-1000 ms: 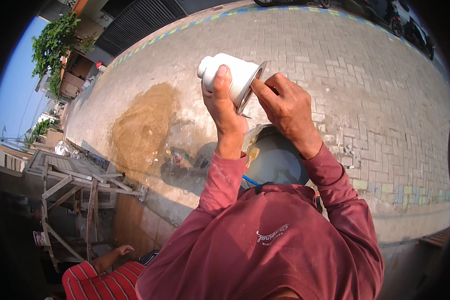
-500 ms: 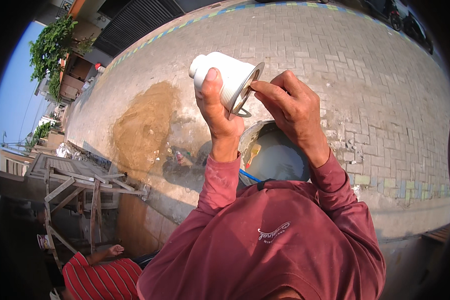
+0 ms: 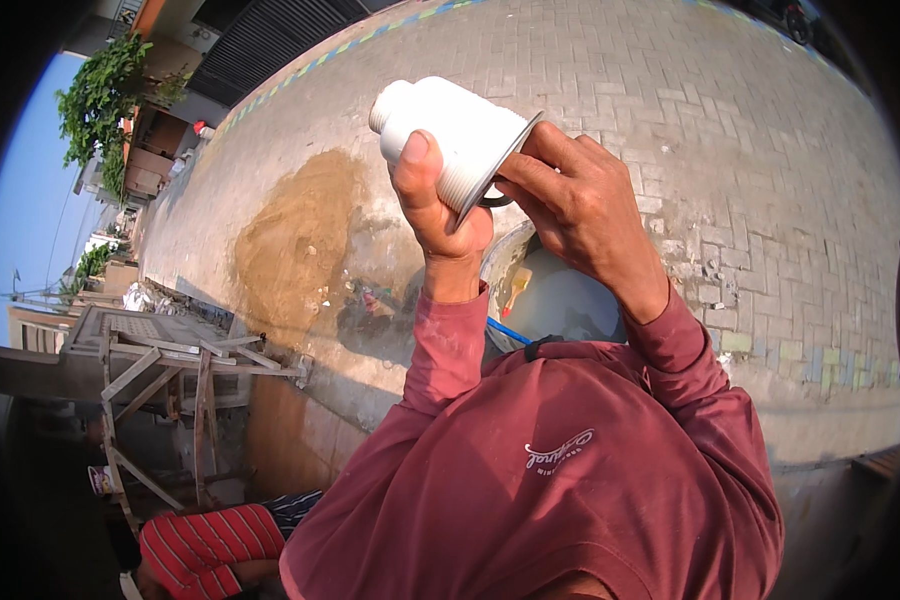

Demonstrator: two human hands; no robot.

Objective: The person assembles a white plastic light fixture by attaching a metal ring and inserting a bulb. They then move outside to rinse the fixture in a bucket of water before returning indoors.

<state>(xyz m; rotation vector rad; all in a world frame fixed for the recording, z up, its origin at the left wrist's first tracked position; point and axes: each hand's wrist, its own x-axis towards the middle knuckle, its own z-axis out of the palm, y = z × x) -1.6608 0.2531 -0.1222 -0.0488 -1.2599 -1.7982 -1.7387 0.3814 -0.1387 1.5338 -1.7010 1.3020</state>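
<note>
Head-worn fisheye, facing down, apparently near

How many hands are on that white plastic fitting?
2: the left hand grips the white plastic fitting around its body, and the right hand is at its wide end, fingertips partly hidden. No third hand shows there.

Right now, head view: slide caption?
Left hand holds a white threaded fitting, right hand at its flanged end, a bucket of cloudy liquid below.
</note>
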